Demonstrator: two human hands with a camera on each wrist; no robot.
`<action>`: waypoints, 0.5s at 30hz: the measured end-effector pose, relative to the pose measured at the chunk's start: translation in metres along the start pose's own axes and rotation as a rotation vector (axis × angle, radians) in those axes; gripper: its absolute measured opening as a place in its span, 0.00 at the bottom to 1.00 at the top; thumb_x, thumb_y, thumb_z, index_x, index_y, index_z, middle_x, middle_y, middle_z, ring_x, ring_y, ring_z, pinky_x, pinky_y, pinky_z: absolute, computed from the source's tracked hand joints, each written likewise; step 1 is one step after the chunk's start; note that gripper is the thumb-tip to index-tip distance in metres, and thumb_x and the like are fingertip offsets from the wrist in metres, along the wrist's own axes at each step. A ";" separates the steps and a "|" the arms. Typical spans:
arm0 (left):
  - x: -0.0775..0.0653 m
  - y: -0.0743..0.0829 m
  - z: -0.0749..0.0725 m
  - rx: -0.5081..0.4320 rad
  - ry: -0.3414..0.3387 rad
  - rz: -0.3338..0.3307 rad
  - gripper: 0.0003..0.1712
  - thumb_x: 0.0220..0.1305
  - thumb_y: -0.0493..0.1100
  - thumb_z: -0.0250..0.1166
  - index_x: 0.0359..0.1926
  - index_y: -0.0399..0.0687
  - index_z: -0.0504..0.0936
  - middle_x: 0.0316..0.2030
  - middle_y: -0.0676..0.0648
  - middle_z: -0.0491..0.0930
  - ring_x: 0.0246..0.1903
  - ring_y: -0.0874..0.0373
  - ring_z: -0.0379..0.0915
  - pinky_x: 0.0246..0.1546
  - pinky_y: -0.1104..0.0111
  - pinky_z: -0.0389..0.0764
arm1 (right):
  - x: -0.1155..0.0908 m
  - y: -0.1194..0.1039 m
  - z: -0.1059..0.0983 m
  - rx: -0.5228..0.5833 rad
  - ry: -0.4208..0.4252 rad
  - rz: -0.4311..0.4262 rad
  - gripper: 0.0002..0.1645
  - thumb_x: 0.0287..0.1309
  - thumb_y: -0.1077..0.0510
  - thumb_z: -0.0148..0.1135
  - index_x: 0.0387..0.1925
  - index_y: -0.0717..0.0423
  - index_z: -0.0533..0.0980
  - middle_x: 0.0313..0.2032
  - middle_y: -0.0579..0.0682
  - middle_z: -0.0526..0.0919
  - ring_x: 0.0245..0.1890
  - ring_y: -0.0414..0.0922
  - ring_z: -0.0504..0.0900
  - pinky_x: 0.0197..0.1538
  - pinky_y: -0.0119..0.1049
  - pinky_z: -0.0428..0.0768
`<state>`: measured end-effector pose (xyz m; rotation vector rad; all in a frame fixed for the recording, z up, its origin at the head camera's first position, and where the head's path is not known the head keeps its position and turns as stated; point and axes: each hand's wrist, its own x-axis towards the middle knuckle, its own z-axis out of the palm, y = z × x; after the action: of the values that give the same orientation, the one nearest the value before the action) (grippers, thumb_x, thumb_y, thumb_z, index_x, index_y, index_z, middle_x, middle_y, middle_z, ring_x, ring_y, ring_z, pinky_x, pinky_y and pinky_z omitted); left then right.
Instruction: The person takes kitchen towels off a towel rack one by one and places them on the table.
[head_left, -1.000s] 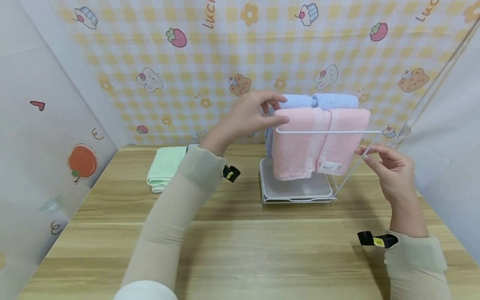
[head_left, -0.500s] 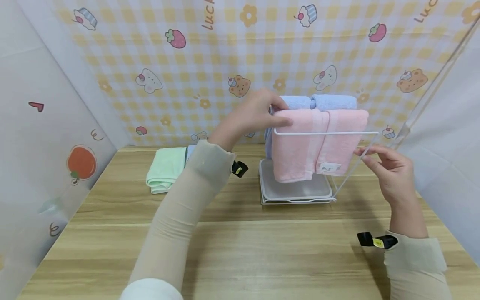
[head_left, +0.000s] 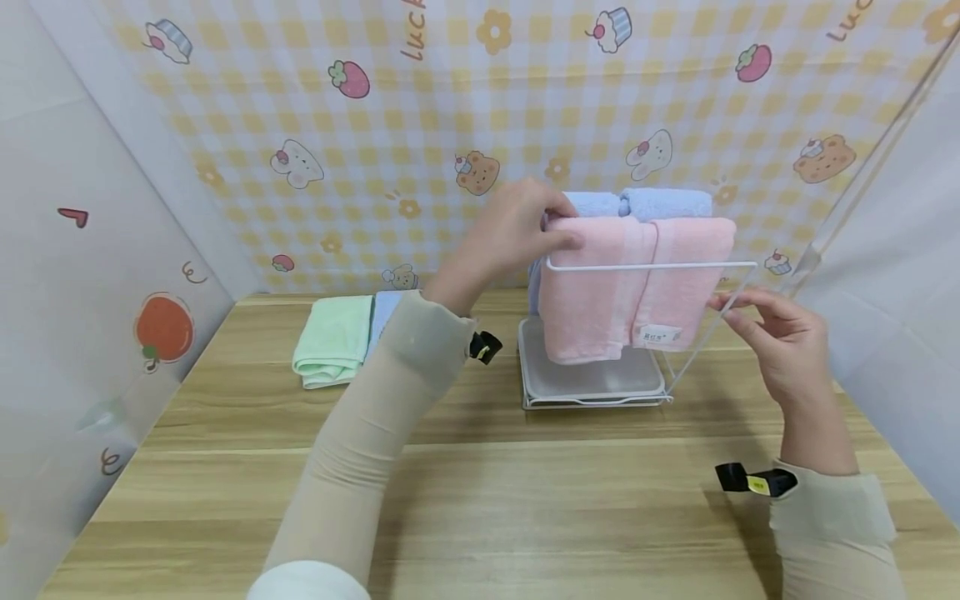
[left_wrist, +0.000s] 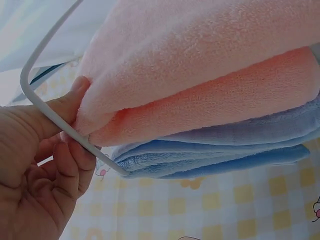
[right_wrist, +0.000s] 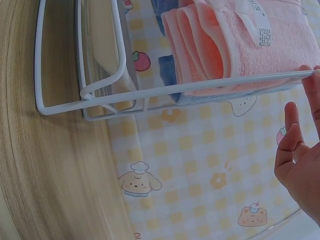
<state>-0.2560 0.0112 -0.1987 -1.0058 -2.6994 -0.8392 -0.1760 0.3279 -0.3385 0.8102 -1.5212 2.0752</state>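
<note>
- Pink towel (head_left: 592,300) is pinched at its edge by the left hand (head_left: 510,233).
- White wire rack (head_left: 652,267) is held by the right hand (head_left: 789,346).
- Blue towel (head_left: 669,202) is hung behind.

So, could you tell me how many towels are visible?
4: a pink towel at the left hand, a blue towel behind it, a green towel on the table, a second blue towel beside that. Folds may hide more.
</note>
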 end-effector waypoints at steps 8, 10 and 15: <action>-0.003 -0.002 0.003 0.053 0.058 0.092 0.11 0.64 0.51 0.69 0.40 0.49 0.87 0.33 0.52 0.82 0.32 0.60 0.69 0.36 0.71 0.69 | 0.001 0.000 0.001 -0.012 0.011 -0.004 0.13 0.57 0.87 0.47 0.42 0.85 0.74 0.40 0.59 0.88 0.44 0.49 0.88 0.55 0.34 0.83; -0.004 -0.003 0.004 0.044 0.081 0.113 0.12 0.64 0.50 0.68 0.40 0.48 0.87 0.33 0.51 0.82 0.31 0.60 0.69 0.36 0.71 0.68 | 0.001 0.000 0.001 -0.009 0.012 -0.007 0.13 0.57 0.87 0.47 0.42 0.85 0.74 0.40 0.59 0.88 0.44 0.49 0.88 0.55 0.34 0.83; -0.006 -0.007 0.008 0.027 0.142 0.154 0.14 0.65 0.51 0.67 0.43 0.46 0.86 0.35 0.50 0.82 0.31 0.59 0.69 0.35 0.71 0.69 | 0.001 0.000 0.001 0.003 -0.004 -0.016 0.13 0.57 0.87 0.47 0.43 0.86 0.74 0.40 0.60 0.88 0.44 0.50 0.88 0.54 0.34 0.83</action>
<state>-0.2555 0.0076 -0.2107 -1.0880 -2.4727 -0.8101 -0.1769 0.3271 -0.3379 0.8259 -1.5094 2.0653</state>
